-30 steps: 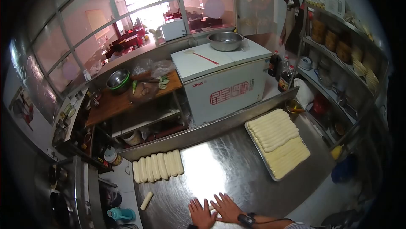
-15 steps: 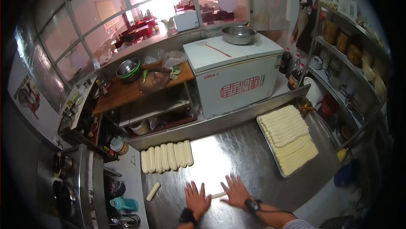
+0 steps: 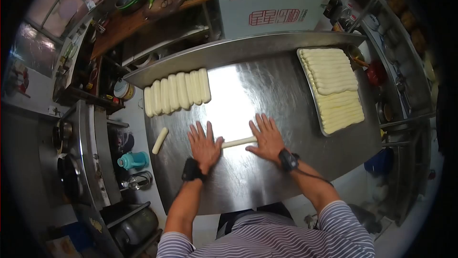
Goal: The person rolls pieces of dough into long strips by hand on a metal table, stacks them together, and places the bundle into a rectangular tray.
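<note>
A thin dough strip (image 3: 239, 142) lies across the steel table (image 3: 229, 181) between my two hands. My left hand (image 3: 205, 148) presses flat on its left end, fingers spread. At its right end my right hand (image 3: 266, 139) rests palm down, fingers apart. Both palms hide the strip's ends. A row of several dough rolls (image 3: 177, 93) sits beyond my left hand, and one short dough piece (image 3: 160, 140) lies apart to the left.
A tray (image 3: 326, 133) stacked with long dough strips stands at the table's right. A raised metal edge (image 3: 257, 44) runs along the back, with a white freezer (image 3: 272, 15) behind it. Left of the table is a teal thermos (image 3: 133, 160).
The view has tilted down, showing more of the table and my arms. My hands are farther apart, and more of the dough strip shows between them.
</note>
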### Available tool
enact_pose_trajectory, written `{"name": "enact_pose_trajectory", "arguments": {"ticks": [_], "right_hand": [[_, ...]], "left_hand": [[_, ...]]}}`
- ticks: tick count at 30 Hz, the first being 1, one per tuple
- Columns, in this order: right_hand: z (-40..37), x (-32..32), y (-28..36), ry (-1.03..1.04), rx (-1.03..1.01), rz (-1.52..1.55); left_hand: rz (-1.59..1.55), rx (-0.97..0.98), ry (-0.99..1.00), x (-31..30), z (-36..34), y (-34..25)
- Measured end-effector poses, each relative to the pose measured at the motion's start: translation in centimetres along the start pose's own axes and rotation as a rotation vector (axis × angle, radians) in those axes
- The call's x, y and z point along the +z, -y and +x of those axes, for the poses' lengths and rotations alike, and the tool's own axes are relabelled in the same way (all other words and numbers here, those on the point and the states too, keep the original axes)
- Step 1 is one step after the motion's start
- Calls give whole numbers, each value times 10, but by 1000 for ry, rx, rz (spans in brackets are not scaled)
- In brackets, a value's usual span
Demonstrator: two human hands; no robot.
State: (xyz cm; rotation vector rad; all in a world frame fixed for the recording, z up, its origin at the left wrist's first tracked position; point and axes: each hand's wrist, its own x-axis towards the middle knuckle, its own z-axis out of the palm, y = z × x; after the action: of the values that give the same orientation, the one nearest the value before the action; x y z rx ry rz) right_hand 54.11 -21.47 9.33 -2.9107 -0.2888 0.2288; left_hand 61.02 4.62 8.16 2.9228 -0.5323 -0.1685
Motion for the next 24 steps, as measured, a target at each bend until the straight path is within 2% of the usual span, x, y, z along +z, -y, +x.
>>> {"name": "enact_pose_trajectory", "arguments": {"ticks": [2, 3, 5, 6, 7, 9, 11, 13, 15, 18, 21, 23, 24], "right_hand": [[2, -7, 6, -28, 27, -9], [-2, -14, 11, -10, -22, 16], [-11, -19, 30, 86, -101, 74], [-15, -8, 37, 76, -150, 92], [-12, 8, 39, 61, -204, 106], [7, 13, 34, 36, -207, 112], [27, 10, 22, 42, -111, 73], [15, 10, 23, -9, -88, 70], [-12, 13, 23, 41, -128, -6], [-49, 14, 28, 79, -165, 16], [-19, 10, 20, 65, -143, -4], [15, 6, 12, 42, -144, 8], [29, 4, 11, -20, -74, 85]], "left_hand": [[-94, 8, -24, -1, 7, 2], [-95, 8, -29, -2, 5, -4], [-224, 158, -16, -1, -17, -28], [-146, 214, 80, -5, -23, -45], [-222, 271, 80, 4, -23, -54], [-111, 224, 73, 15, -7, -53], [-66, 190, 26, 16, 15, -43], [-31, 159, 12, 9, 3, -37], [23, 190, 210, -11, -27, -37], [-18, 263, 103, 1, -82, -33], [-54, 239, 43, 6, -42, -15], [-25, 126, -87, 9, -7, -7], [-99, 85, -88, 4, 5, -5]]}}
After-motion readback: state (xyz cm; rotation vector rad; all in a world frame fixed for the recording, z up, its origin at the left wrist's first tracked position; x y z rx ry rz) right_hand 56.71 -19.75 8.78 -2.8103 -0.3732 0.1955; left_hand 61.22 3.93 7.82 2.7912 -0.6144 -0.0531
